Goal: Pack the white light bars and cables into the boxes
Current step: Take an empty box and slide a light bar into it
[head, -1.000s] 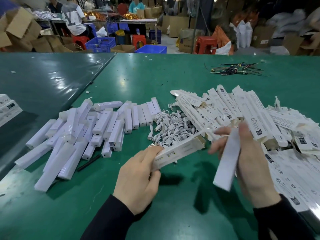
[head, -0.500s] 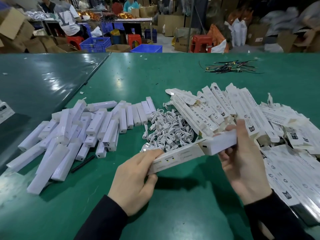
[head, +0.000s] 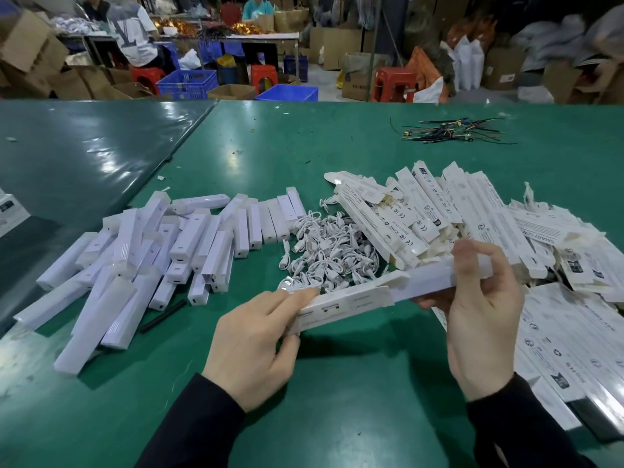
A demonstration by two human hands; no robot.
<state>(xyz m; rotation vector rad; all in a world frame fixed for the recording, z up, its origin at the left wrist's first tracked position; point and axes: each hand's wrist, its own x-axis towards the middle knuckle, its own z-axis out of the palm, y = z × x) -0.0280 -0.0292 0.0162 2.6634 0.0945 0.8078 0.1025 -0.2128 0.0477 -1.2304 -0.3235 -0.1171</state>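
We note a packing workshop: green worktable (head: 337,136), cardboard cartons (head: 341,45) stacked along the top, blue crates (head: 187,84), red stools (head: 393,84), seated worker (head: 133,35) upper left.

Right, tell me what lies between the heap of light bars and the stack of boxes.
In the head view, a tangle of white cables lies on the green table, between the light bars on the left and the boxes on the right.

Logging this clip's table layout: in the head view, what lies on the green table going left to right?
Heap of white plastic light bars → tangle of coiled white cables → pile of long white printed cardboard boxes. In front, the left hand holds a box while the right hand holds a bar.
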